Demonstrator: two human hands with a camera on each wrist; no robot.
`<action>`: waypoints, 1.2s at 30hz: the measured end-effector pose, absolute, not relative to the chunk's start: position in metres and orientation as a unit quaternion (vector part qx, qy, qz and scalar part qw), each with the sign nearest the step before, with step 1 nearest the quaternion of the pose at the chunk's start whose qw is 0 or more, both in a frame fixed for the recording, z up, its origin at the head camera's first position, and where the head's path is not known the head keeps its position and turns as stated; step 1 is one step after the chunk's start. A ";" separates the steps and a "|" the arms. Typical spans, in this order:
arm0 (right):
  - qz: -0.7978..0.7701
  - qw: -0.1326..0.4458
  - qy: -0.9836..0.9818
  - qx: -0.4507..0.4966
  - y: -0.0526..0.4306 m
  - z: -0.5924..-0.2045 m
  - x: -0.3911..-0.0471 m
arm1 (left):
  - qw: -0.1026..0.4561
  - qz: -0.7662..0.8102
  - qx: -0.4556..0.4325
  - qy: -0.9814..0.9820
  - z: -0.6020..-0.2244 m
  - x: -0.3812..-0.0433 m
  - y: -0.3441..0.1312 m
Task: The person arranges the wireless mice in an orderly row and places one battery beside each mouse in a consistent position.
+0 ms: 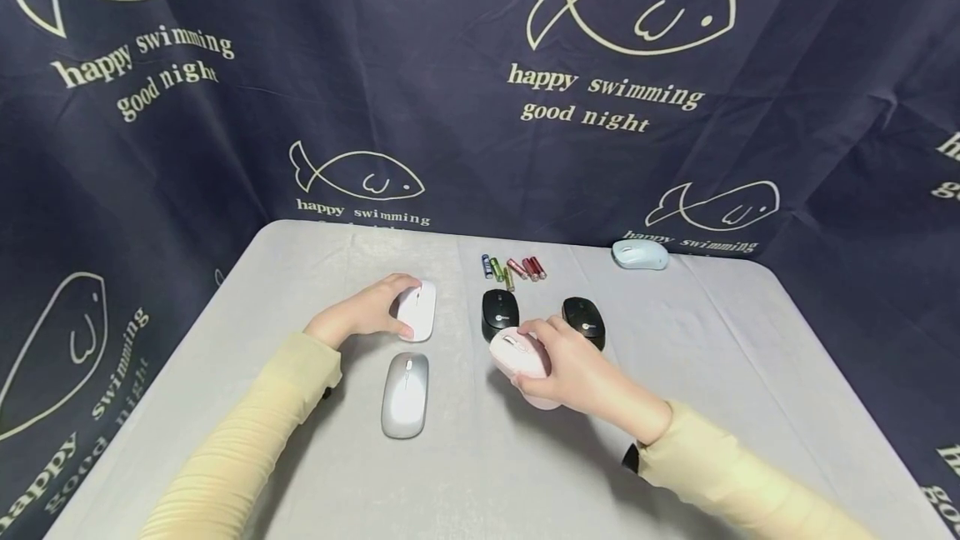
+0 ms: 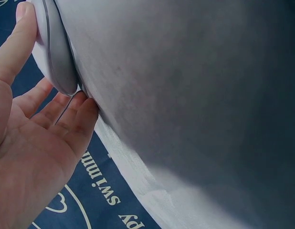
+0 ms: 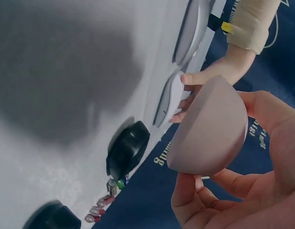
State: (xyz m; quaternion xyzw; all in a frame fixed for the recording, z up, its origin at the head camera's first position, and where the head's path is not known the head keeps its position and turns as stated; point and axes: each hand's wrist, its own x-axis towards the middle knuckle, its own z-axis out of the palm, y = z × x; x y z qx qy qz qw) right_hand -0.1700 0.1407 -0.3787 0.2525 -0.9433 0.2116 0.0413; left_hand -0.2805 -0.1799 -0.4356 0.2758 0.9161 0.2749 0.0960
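Pink mouse point(image 1: 519, 358) sits clasped inside the right grip point(image 1: 576, 368) while left grip point(image 1: 366, 310) clasps white mouse point(image 1: 420, 312).

Bright, fairly even light covers the table point(image 1: 480, 482) in the head view, with soft shadows on it beside both sleeves point(image 1: 243, 432), while broad, soft-edged shadows dim the table in both wrist views.

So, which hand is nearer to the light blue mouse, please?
Right. In the head view, the right hand, holding the pink mouse, is below and left of the light blue mouse; the left hand, gripping the white mouse, is farther left.
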 end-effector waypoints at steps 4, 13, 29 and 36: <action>0.209 0.027 -0.945 0.252 0.139 -0.384 -0.171 | 0.095 0.272 0.276 0.917 -0.436 -0.281 -0.180; 0.211 0.000 -0.945 0.248 0.133 -0.397 -0.171 | 0.097 0.273 0.273 0.917 -0.437 -0.281 -0.179; 0.204 -0.018 -0.942 0.266 0.122 -0.418 -0.171 | 0.093 0.277 0.276 0.915 -0.439 -0.282 -0.181; 0.204 -0.037 -0.943 0.260 0.121 -0.422 -0.168 | 0.096 0.277 0.276 0.915 -0.438 -0.282 -0.180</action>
